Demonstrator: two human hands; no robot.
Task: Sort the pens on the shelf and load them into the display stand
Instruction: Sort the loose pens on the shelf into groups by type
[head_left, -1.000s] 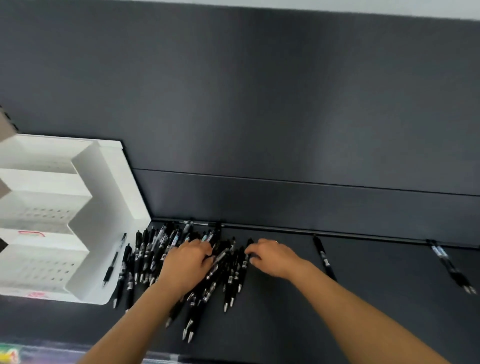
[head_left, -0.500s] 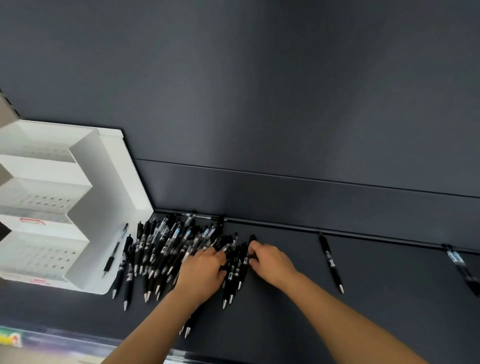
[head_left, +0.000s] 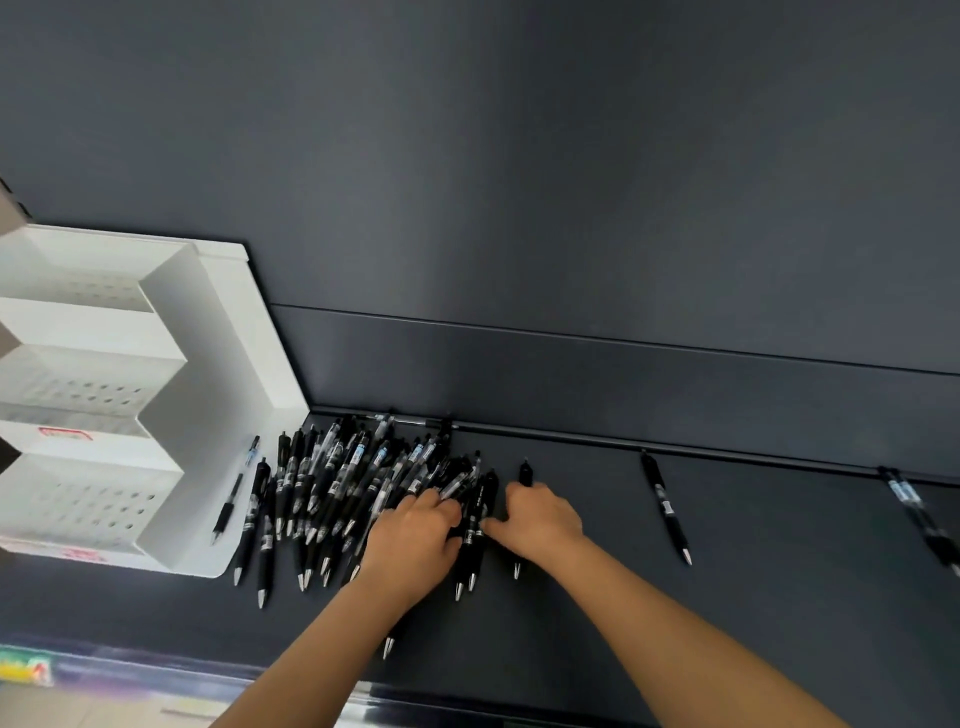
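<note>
- Black plastic click pens with silver tips (head_left: 337, 488) are lying in a loose heap on the dark grey flat shelf (head_left: 753, 623), most of them pointing their tips toward 6 o'clock.
- This heap is sitting just at 3 o'clock of the white plastic tiered display stand (head_left: 223, 374), whose 3 stepped trays are showing rows of round holes.
- 1 thin clear-barrelled pen (head_left: 235, 493) is lying just beside the stand's side wall, slightly apart from the heap.
- The left hand (head_left: 410, 540) is resting on the heap's 4 o'clock side, with fingers bent, close together and pressing down among the pens. Whether they are closing round any pen, I cannot tell.
- The right hand (head_left: 540, 519) is lying just at 3 o'clock of the left hand, not touching it.
- Its fingers are curling over 1 separate black pen (head_left: 525, 474), whose cap end is sticking out at 12 o'clock and whose tip is showing under the wrist at 6 o'clock.
- Its thumb is reaching toward 9 o'clock, meeting the heap's edge.
- 1 lone black pen (head_left: 665, 506) is lying well apart at 3 o'clock of the right hand, pointing its tip toward 5 o'clock.
- 2 blurred paired pens (head_left: 914, 512) are lying at the far 3 o'clock edge.
- A dark grey back panel (head_left: 571, 208) is rising behind the shelf at 12 o'clock.
- A blurred coloured label strip (head_left: 31, 667) is running along the shelf's front edge at 7 o'clock.
</note>
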